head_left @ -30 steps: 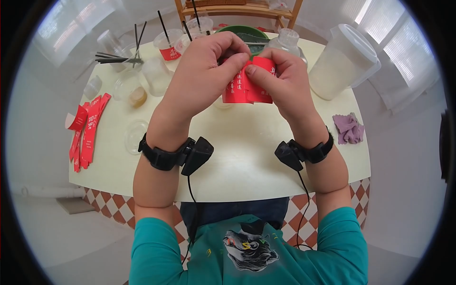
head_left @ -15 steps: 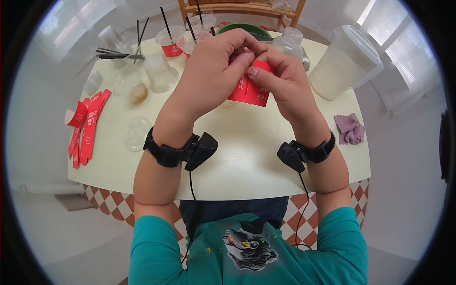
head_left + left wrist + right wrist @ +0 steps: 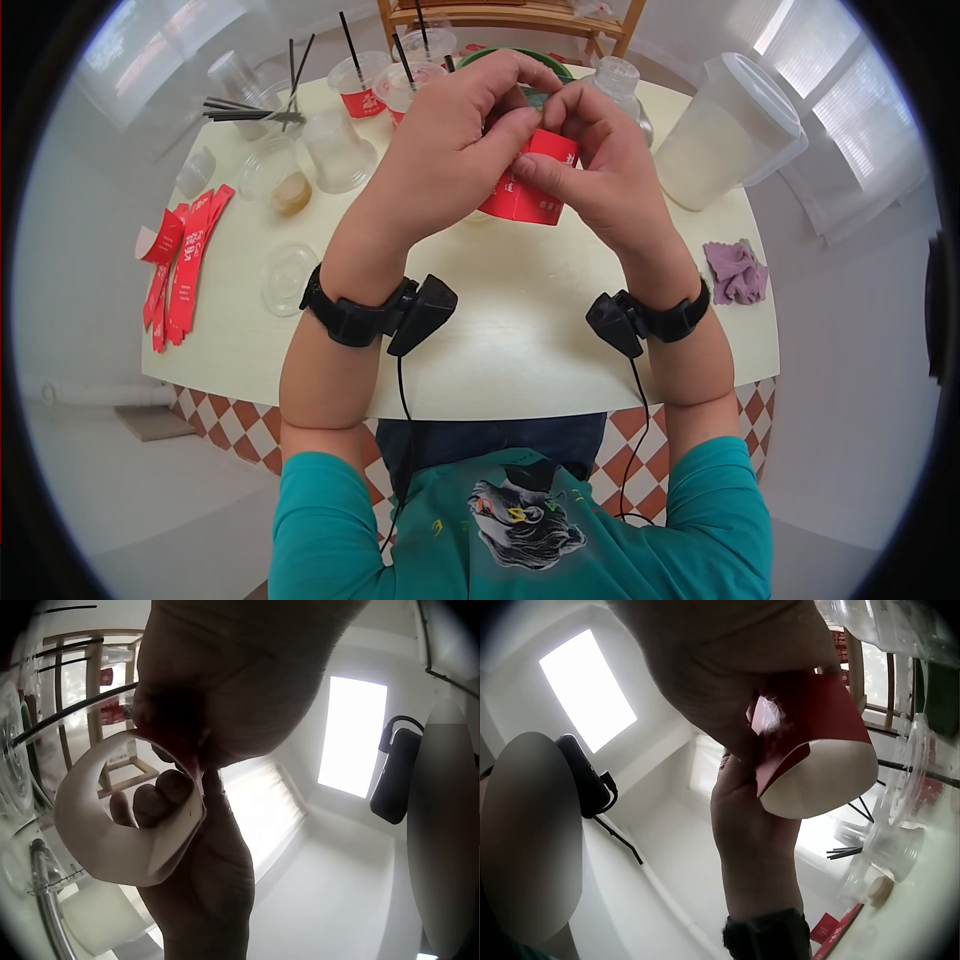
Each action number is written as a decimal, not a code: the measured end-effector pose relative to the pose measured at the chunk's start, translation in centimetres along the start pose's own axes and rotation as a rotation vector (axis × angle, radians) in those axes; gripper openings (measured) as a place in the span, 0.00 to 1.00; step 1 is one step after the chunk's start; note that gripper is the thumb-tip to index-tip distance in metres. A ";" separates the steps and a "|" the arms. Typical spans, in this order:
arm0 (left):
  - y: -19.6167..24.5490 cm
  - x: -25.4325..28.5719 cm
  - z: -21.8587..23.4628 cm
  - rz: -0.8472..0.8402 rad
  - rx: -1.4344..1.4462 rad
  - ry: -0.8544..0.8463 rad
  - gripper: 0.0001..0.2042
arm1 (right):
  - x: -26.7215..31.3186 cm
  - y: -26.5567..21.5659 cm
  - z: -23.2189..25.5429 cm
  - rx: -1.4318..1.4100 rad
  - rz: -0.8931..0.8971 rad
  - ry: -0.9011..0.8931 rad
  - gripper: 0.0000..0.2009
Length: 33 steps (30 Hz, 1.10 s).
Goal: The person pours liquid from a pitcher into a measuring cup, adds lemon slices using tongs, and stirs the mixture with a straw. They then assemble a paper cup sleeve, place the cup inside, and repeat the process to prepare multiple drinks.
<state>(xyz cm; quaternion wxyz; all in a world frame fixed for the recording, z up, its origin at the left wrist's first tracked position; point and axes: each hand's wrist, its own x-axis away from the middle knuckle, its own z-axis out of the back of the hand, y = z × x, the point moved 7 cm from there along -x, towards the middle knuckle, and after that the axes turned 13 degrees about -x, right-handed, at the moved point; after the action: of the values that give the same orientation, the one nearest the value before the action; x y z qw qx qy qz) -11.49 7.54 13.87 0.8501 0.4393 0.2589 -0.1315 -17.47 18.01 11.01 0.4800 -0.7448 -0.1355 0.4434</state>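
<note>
So the red paper sleeve [image 3: 530, 203] is up in the air over the bench [image 3: 480, 350], curled into a ring with its ends overlapping. Left hand [image 3: 415, 160] is pinching it at the join, and right hand [image 3: 622, 175] has the other side pinched, thumb on the printed face. My guess is it takes two hands because curled paper likes to spring open. Fingertips are pretty dark up close, so I can't swear to exactly who's gripping which layer. Flat red strips [image 3: 190, 270] lie off by the left edge, probably to leave elbow room, with the pitcher [image 3: 700, 150] over right.
</note>
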 end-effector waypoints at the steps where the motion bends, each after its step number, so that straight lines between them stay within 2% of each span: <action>1: 0.0 0.0 -0.1 -0.002 0.021 -0.008 0.10 | 0.0 0.0 0.1 0.000 0.000 -0.001 0.12; 4: -0.2 -0.1 0.1 -0.031 0.006 0.021 0.11 | 0.1 0.1 -0.1 -0.010 -0.043 -0.062 0.16; 6: -0.1 0.0 0.4 -0.055 -0.031 0.061 0.12 | 0.2 -1.1 -0.1 -0.042 0.051 -0.014 0.14; 8: 1.2 0.3 1.8 -0.147 0.014 0.238 0.13 | 0.5 -2.2 -0.1 -0.119 0.098 0.045 0.13; 9: 1.5 0.3 2.2 -0.142 -0.009 0.225 0.19 | 0.8 -2.8 0.2 -0.195 0.144 0.110 0.12; 10: 1.9 0.4 2.4 -0.142 -0.010 0.227 0.19 | 0.9 -3.2 0.1 -0.195 0.144 0.108 0.12; 12: 2.7 0.9 2.2 -0.084 -0.187 0.175 0.32 | 1.4 -4.3 0.0 -0.149 0.245 0.102 0.10; 13: 3.5 1.2 2.3 -0.082 -0.189 0.178 0.32 | 1.7 -4.6 -0.3 -0.109 0.288 0.087 0.11; 15: 3.6 1.4 0.7 0.099 -0.246 -0.028 0.42 | 1.9 -4.5 -0.8 -0.105 0.271 0.064 0.11; 19: 3.8 1.9 0.7 0.011 -0.366 0.015 0.45 | 2.3 -4.2 -1.9 -0.118 0.238 0.017 0.08; 21: 2.8 2.4 0.4 0.106 -0.306 -0.043 0.45 | 2.4 -4.1 -2.1 -0.126 0.245 -0.007 0.07; 23: 2.1 3.2 0.7 0.148 -0.303 -0.054 0.45 | 2.5 -3.4 -3.2 0.067 0.176 -0.103 0.06; 25: 0.7 4.3 1.3 0.197 -0.306 -0.066 0.45 | 2.1 -2.5 -3.5 0.059 0.225 -0.099 0.06; 27: -0.7 5.8 3.2 0.149 -0.288 0.063 0.44 | 1.9 -2.0 -3.0 0.067 0.275 -0.018 0.08; 28: -1.7 6.3 3.8 0.147 -0.288 0.061 0.44 | 1.7 -1.4 -2.6 0.068 0.277 -0.015 0.08; 30: -4.9 7.7 5.6 0.294 -0.100 0.171 0.45 | 1.3 -0.2 -0.3 0.287 0.284 0.159 0.10; 31: -6.4 8.2 6.0 0.295 -0.097 0.174 0.45 | 1.0 0.5 0.2 0.384 0.233 0.182 0.19; 32: -8.4 8.8 6.8 0.372 -0.044 0.223 0.45 | 0.8 1.0 0.2 0.386 0.233 0.177 0.19; 33: -9.6 9.0 7.3 0.449 0.009 0.273 0.45 | 0.6 1.9 -0.2 0.538 0.167 0.137 0.23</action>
<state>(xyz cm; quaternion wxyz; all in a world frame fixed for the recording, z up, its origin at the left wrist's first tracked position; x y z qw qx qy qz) -5.97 -3.93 5.78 0.8131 0.5033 0.2669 0.1198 -17.43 17.32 9.14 0.6303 -0.6273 0.0814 0.4501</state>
